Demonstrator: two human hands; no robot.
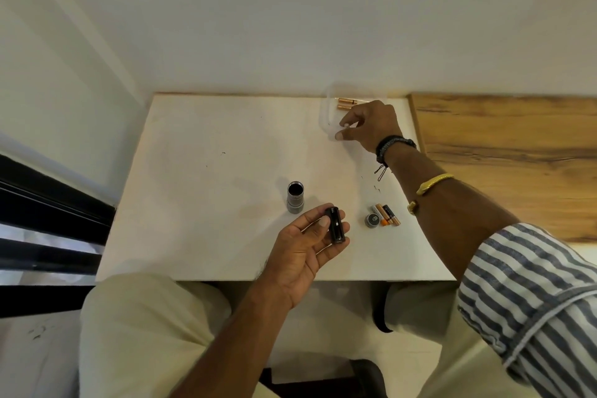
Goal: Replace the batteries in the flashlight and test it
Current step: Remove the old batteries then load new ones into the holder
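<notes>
Near the front edge of the white table [210,171], I am holding the black battery carrier [336,224] in my left hand [303,245], my thumb pressing it against my curled fingers. Just beyond, toward the table's middle, the flashlight body [295,197] is standing upright, open end up. Toward the right edge, the tail cap [372,220] is lying just beside a cluster of loose batteries [386,214]. At the far right corner, my right hand [371,126] is hovering over a clear container [326,107] holding two copper batteries [347,103]. Its fingers are curling, but I cannot tell whether they are gripping anything.
</notes>
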